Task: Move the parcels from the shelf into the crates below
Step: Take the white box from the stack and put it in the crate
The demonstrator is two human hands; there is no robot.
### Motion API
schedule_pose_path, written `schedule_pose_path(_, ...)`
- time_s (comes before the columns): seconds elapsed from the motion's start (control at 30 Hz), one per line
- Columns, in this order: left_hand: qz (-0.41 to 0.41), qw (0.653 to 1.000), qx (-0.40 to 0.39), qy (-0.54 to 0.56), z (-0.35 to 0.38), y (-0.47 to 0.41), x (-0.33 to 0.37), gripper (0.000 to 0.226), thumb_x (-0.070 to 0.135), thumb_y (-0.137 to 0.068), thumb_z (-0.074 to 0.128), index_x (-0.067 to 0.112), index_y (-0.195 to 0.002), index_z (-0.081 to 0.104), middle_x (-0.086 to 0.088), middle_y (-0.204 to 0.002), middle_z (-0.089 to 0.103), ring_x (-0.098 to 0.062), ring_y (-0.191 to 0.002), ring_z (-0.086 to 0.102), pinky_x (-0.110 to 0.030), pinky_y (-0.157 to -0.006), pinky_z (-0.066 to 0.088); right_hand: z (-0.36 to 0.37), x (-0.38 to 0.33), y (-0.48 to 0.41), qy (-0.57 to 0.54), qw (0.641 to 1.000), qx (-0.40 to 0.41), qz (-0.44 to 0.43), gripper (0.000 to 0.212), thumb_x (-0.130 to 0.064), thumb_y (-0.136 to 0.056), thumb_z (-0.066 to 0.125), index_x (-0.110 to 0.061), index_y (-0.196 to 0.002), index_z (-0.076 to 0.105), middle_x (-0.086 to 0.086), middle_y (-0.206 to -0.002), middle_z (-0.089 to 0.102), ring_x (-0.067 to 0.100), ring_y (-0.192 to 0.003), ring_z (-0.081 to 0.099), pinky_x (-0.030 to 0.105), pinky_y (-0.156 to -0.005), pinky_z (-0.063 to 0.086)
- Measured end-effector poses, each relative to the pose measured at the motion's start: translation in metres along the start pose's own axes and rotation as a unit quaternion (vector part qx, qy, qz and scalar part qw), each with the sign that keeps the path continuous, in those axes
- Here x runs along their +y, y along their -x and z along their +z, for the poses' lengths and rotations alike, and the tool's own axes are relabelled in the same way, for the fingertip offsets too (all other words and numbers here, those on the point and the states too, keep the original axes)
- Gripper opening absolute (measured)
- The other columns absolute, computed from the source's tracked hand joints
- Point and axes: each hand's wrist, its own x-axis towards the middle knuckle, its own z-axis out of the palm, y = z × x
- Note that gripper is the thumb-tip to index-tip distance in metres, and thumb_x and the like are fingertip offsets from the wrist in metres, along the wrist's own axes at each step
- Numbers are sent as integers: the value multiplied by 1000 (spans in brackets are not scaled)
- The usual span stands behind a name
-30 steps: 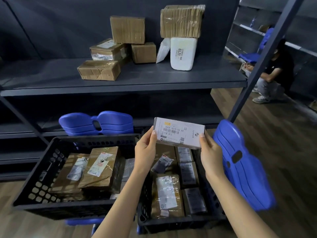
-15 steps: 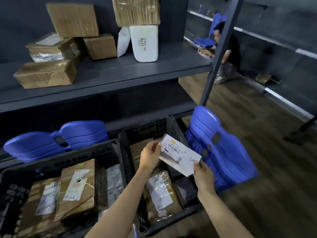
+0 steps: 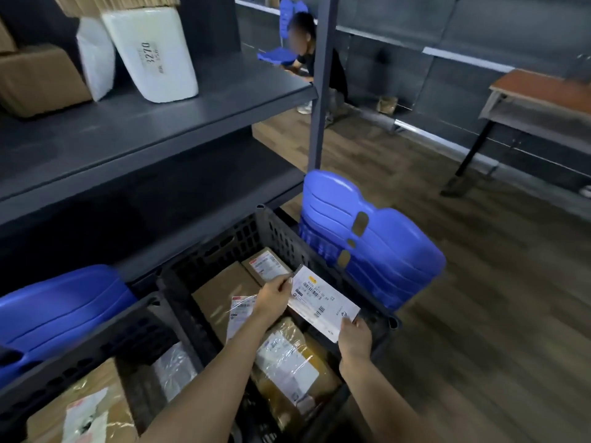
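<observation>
A flat white parcel (image 3: 323,303) with a barcode label hangs over the right black crate (image 3: 281,228), held at both ends. My left hand (image 3: 273,295) pinches its upper left end. My right hand (image 3: 355,338) grips its lower right corner, near the crate's right wall. Inside that crate lie several brown taped parcels (image 3: 287,362). The left black crate (image 3: 105,340) also holds brown parcels (image 3: 86,407). On the dark shelf (image 3: 144,129) above stand a white parcel marked 3270 (image 3: 153,55), a white bag (image 3: 96,65) and a brown box (image 3: 38,78).
Stacked blue plastic seats (image 3: 374,244) lean against the right crate, and more blue seats (image 3: 60,311) lie behind the left one. A shelf post (image 3: 319,91) rises at the right. A person (image 3: 319,59) crouches beyond it. A desk (image 3: 537,100) stands far right on the wooden floor.
Both hands have lowered the white parcel from chest height down into the mouth of the right crate. My view has swung to the right and down.
</observation>
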Motion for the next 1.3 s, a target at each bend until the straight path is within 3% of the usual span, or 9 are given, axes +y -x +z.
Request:
schedule_pose_path(0.2,16,996,-69,-49,24,-12,-18,33,25,-102,45,15,-131,57,-2,-122,62,-9,-100,52,-17,-80,35,6,24,-15,-40,996,82,16,38,-9,-100,45,-7,-137,44,19,-129,57,36,-118,55,45,-101,45)
schedule_pose_path(0.47,21,989,-123,-74,35,-29,-48,38,28,-99,50,11,-134,53,-2,-116,63,-8,-88,57,-19,-72,46,15,43,-47,-40,990,130,31,38,-7,-97,46,2,-134,43,23,-129,55,39,-117,55,44,-98,47)
schedule_pose_path(0.6,26,985,-145,-89,40,-35,-53,39,28,-99,51,9,-133,54,-5,-125,61,-8,-92,56,-12,-66,45,10,42,-49,-3,992,112,49,38,-6,-97,43,5,-134,43,23,-132,51,32,-115,55,23,-73,49)
schedule_pose_path(0.67,15,984,-159,-85,43,-38,-56,40,28,-99,51,9,-134,54,-8,-125,62,-13,-98,57,-19,-70,48,10,33,-39,126,985,102,61,34,-8,-99,39,-2,-132,45,15,-132,52,25,-117,52,21,-83,46)
schedule_pose_path(0.77,6,975,-194,-110,47,-43,-55,42,25,-99,52,10,-138,48,-9,-135,55,-17,-112,53,-23,-85,44,8,35,-37,440,895,72,-5,30,-5,-97,43,-8,-125,52,7,-118,58,24,-115,55,30,-83,39)
schedule_pose_path(0.87,9,960,-233,-154,50,-49,-54,45,25,-99,51,11,-142,44,-7,-143,49,-25,-129,47,-30,-107,38,13,37,-48,396,915,81,-7,34,0,-97,38,0,-129,49,18,-129,56,31,-119,54,38,-94,40)
schedule_pose_path(0.97,5,950,-253,-184,53,-51,-52,49,25,-100,48,13,-147,37,-7,-148,43,-26,-133,43,-33,-112,34,13,44,-39,282,955,92,26,68,-11,-96,45,6,-148,6,27,-154,10,37,-144,15,42,-117,16)
schedule_pose_path(1.07,0,948,-256,-192,51,-47,-49,53,19,-102,45,13,-151,26,-9,-154,35,-26,-139,36,-32,-113,30,14,52,-29,399,916,24,-36,86,-19,-96,47,5,-145,-19,22,-155,-21,34,-146,-13,38,-120,1)
schedule_pose_path(1.3,128,880,-277,-364,40,-34,-44,57,29,-104,35,19,-155,11,-2,-162,11,-24,-149,14,-38,-120,17,14,65,-30,629,771,-59,-82,78,-29,-97,36,2,-148,-15,20,-157,-17,34,-146,-13,43,-119,0)
